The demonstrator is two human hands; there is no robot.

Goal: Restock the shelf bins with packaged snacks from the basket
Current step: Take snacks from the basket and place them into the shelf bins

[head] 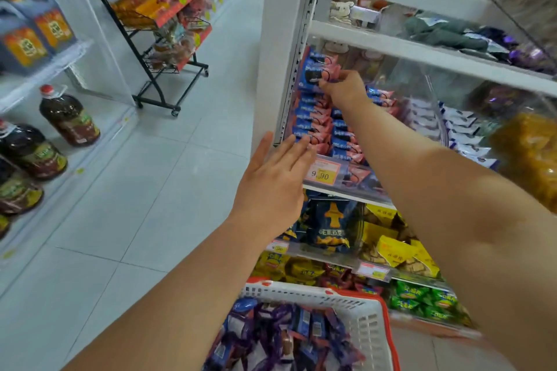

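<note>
At the far left we see dark oil bottles [70,117] with red caps standing on a low white shelf, glossy plastic, well apart from our work, and beyond them a black wire rack [162,48] on castors. Moving right, our left hand [272,178] hangs with fingers straight and spread, holding nothing, its fingertips [301,141] just at the front row of blue and pink snack packs [313,126] in the clear bin [346,173]. Further right, our right hand [342,89] is curled round a small bunch of the same packs [319,71], gripping them by their crimped ends above the rear of the bin. The packs are slick film pillows with sealed edges, light and slippery, and the bin's acrylic wall is smooth and see-through with a yellow price tag [324,173] on its front. We judge that the risk lies in that bunched grip: film sliding on film could let one packet slip out and fall behind the rows or over the front lip, and pushing them in too hard could knock the neat stacks askew, which the open left hand seems placed to steady. Below, the white basket [370,319] with its red rim holds a loose heap of more purple, blue and pink packets [280,337], so much of the restocking appears left to do.
</note>
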